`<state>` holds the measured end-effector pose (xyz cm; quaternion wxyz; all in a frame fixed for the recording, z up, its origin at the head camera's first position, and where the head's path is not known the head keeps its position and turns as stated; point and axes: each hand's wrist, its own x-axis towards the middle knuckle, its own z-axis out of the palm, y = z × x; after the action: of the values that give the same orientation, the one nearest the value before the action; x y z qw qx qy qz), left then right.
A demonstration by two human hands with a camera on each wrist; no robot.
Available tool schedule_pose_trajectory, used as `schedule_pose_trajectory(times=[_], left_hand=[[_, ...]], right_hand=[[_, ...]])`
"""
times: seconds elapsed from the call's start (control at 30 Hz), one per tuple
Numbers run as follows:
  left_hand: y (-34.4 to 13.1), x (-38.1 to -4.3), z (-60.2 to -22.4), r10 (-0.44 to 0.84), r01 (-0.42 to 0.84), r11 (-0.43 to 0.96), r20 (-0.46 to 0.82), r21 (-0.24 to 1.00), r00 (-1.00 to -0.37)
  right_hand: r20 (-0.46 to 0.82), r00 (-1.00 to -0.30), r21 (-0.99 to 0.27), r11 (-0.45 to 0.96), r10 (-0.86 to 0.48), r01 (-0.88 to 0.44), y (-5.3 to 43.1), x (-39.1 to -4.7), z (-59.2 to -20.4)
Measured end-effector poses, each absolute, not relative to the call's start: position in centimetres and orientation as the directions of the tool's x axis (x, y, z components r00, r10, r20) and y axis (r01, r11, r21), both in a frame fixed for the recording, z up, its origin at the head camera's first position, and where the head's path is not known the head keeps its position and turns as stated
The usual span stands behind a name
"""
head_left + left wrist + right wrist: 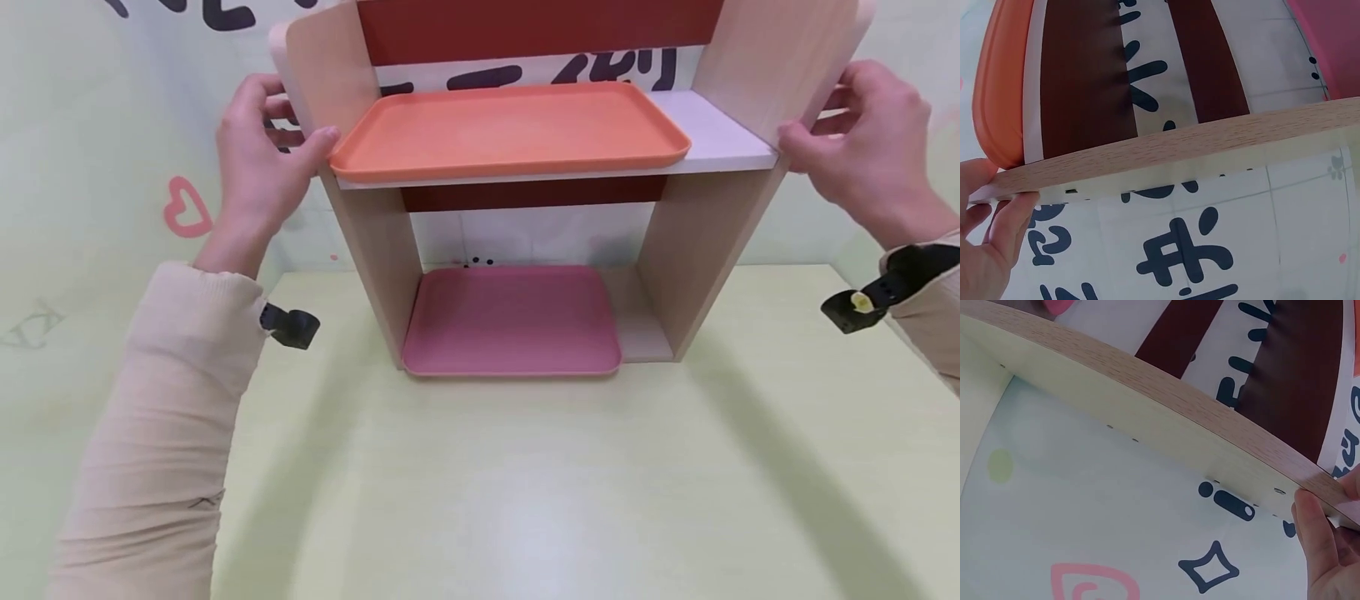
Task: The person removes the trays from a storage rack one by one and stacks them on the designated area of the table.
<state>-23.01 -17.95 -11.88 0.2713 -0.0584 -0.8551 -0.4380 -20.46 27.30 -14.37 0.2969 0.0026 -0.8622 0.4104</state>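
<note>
A small two-tier wooden shelf [712, 233] stands on the table against the wall. My left hand [262, 158] grips its left side panel at the upper tier, thumb on the front edge and fingers on the outer face. On the opposite side my right hand [873, 146] holds the right panel in the same way. An orange tray [510, 129] lies on the upper board, close to the left panel. Below it, a pink tray [513, 321] rests on the bottom board, also toward the left. In the left wrist view, the thumb is beside the orange tray's corner [1000, 150].
The pale green table [525, 467] extends in front of the shelf and to both sides. Behind stands a light wall [112, 350] with dark lettering and a pink heart. Dark red slats [540, 29] cross the shelf's back. A black wrist camera [292, 327] sits on each sleeve.
</note>
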Motion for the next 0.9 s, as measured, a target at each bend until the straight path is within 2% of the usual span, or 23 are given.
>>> schedule_pose_trajectory(times=[0.23,0.57,0.9], left_hand=[[-18.0,-24.0,-11.9,-0.14,0.313,0.607,0.486,0.73,-0.863],[-18.9,-24.4,-10.9,-0.115,0.246,0.591,0.381,0.769,-0.917],[-18.9,-24.8,-11.0,-0.138,0.249,0.592,0.4,0.767,-0.906]], right_hand=[[0.52,-0.822,-0.707,0.658,0.231,-0.262,26.9,-20.6,-14.9],[0.506,-0.838,-0.692,0.676,0.204,-0.254,26.5,-20.8,-15.1],[0.452,-0.868,-0.699,0.686,0.203,-0.203,26.1,-20.4,-15.1]])
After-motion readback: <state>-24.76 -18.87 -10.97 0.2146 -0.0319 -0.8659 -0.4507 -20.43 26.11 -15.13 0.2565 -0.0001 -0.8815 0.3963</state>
